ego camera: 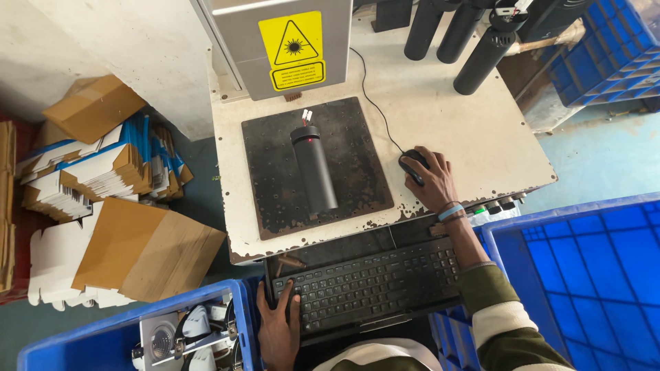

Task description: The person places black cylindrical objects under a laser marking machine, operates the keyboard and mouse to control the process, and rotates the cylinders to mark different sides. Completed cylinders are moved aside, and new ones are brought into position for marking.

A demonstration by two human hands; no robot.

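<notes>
A matte black cylindrical tube (313,168) lies on the dark metal plate (357,137) of the white table (467,137), a red dot on its upper end. The right hand (430,180) cups a black computer mouse (412,165); the left hand (278,323) rests its fingers, loosely spread, on the black keyboard (371,282). Judging by this, the machine is being set up; next comes a careful click or keypress.

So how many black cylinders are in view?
4: one cylinder lies on the dark plate; three lean at the table's far edge. More may be cut off above.
</notes>
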